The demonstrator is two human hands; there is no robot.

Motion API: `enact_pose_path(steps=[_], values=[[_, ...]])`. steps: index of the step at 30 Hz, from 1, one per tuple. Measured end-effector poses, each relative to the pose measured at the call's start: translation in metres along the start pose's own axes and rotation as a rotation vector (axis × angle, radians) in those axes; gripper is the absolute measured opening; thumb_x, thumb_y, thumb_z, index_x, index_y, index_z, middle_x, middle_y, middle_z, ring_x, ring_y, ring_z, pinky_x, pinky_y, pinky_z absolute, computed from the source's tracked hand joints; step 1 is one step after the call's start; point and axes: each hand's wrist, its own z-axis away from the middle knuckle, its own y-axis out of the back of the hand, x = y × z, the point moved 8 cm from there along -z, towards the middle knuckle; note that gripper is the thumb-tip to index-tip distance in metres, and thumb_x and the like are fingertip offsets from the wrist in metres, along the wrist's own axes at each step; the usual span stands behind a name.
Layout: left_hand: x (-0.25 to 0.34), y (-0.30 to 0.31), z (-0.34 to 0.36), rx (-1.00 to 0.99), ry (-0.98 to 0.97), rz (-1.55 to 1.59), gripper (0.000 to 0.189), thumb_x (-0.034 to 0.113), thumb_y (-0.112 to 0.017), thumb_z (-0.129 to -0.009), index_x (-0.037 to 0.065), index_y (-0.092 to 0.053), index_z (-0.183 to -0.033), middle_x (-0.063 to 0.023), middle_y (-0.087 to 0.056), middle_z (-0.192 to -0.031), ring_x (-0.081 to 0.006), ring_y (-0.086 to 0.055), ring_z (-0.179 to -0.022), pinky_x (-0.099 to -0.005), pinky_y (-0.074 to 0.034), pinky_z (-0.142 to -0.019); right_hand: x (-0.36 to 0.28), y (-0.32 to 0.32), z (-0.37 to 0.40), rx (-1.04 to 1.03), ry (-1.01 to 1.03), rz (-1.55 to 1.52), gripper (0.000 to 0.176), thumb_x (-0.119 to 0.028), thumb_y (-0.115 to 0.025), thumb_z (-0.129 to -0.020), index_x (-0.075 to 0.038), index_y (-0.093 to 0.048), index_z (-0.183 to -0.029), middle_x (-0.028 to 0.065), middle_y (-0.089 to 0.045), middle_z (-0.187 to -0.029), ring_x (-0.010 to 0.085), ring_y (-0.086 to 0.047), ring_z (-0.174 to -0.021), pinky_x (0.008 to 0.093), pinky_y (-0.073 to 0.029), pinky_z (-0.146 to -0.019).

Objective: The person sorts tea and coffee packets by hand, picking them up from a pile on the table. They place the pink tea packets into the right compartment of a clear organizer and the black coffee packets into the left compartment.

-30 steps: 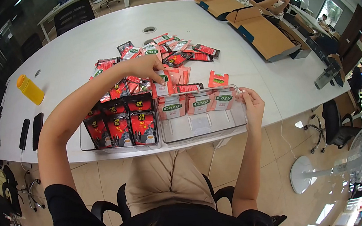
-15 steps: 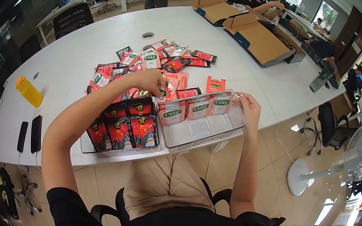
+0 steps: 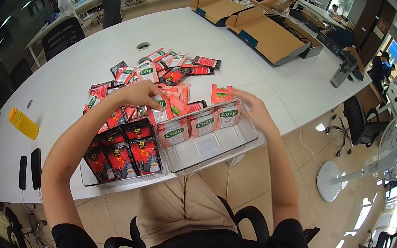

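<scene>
My left hand [image 3: 143, 93] pinches a pink-and-white Cozy tea sachet [image 3: 162, 110] just behind the clear plastic box. My right hand [image 3: 253, 110] lies over the far right corner of that box, fingers stretched out towards a red-and-green sachet [image 3: 221, 94] on the table. Three Cozy sachets stand along the far wall inside the clear box [image 3: 204, 160]; its near part is bare. Left of it, a second clear box holds black-and-red coffee sachets [image 3: 144, 154] in rows. Behind both boxes spreads a loose pile of mixed sachets [image 3: 174, 75].
A yellow bottle [image 3: 23, 123] and two dark phone-like devices [image 3: 35, 167] with cables are on the left. Open cardboard boxes [image 3: 266, 35] and a grey bottle [image 3: 343, 71] stand at the back right. A white fan [image 3: 379, 146] is beside the table. Other people are in the background.
My right hand has released the box's right corner and reached forward-left, fingers extended. My left hand has drawn a Cozy sachet up from the pile. The camera view has shifted slightly.
</scene>
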Motion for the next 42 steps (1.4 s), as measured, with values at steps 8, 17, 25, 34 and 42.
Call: enact_pose_path(steps=[8,17,25,34,42], values=[[0.079,0.062,0.067,0.634,-0.175,-0.356,0.016,0.006,-0.07,-0.076,-0.003,-0.066,-0.089,-0.0091,-0.063,-0.071,-0.0157,-0.058,-0.065,-0.028,-0.046,-0.061,0.04,-0.036,-0.033,-0.3,-0.201,-0.25,0.046,-0.007,-0.055,-0.084,-0.005,-0.052,-0.129,0.0156,-0.054,-0.127,0.0248,-0.05,-0.118,0.0326,-0.041,-0.1],[0.163,-0.011,0.229,1.109,-0.342,-0.455,0.015,-0.006,-0.071,-0.068,-0.002,-0.063,-0.08,-0.0102,-0.065,-0.077,-0.0223,-0.062,-0.071,-0.0303,-0.048,-0.065,-0.007,-0.014,-0.04,-0.152,-0.012,0.467,0.028,-0.016,-0.054,-0.085,-0.007,-0.063,-0.111,0.0143,-0.067,-0.09,0.0261,-0.063,-0.079,0.0274,-0.049,-0.074],[0.116,-0.087,0.266,1.33,-0.388,-0.253,0.019,-0.004,-0.073,-0.064,0.004,-0.063,-0.079,-0.0124,-0.066,-0.081,-0.023,-0.063,-0.07,-0.0295,-0.049,-0.064,0.016,0.027,-0.039,0.327,-0.146,-0.208,0.025,-0.018,-0.067,-0.083,0.002,-0.064,-0.098,0.009,-0.068,-0.079,0.0118,-0.063,-0.069,0.0262,-0.049,-0.062],[0.143,-0.18,0.161,0.83,-0.802,0.015,0.02,0.004,-0.071,-0.07,0.001,-0.066,-0.09,-0.0112,-0.066,-0.091,-0.023,-0.066,-0.081,-0.0323,-0.053,-0.068,-0.037,0.087,0.009,0.46,-0.157,-0.345,0.024,-0.001,-0.062,-0.084,0.002,-0.056,-0.107,0.0031,-0.063,-0.087,0.0063,-0.06,-0.078,0.0184,-0.048,-0.067],[0.146,-0.201,0.093,0.678,-0.851,-0.175,0.022,0.002,-0.065,-0.071,0.001,-0.065,-0.093,-0.0075,-0.064,-0.098,-0.0224,-0.064,-0.08,-0.0314,-0.052,-0.07,-0.036,0.072,0.037,0.426,-0.484,-0.698,0.022,-0.011,-0.05,-0.095,-0.003,-0.053,-0.115,-0.0021,-0.055,-0.074,0.0048,-0.055,-0.065,0.0176,-0.044,-0.054]])
